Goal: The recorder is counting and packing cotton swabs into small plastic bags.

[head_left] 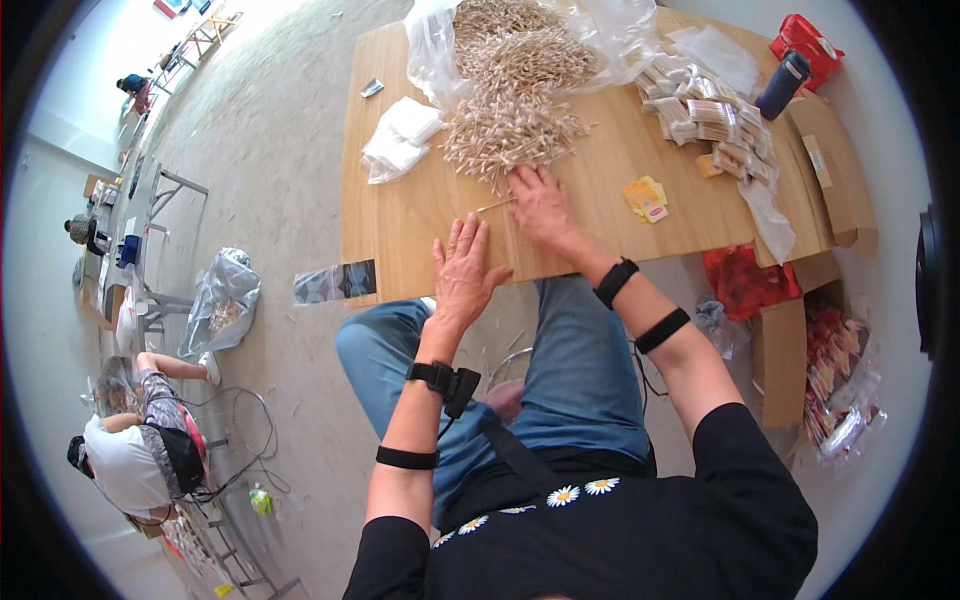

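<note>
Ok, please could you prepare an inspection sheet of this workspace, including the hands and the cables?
Surface: wooden table, dark patch at its near left corner.
Job's things: loose swab-like sticks heaped at a clear bag; single stick between the hands.
Clutter: white plastic packets, yellow cards, filled packs, dark bottle.
Hands: left hand open, palm down; right hand at the heap's near edge, grip unclear.
Cables: dark cable looped on the floor, left.
Surroundings: another person at left; cardboard box at right.
</note>
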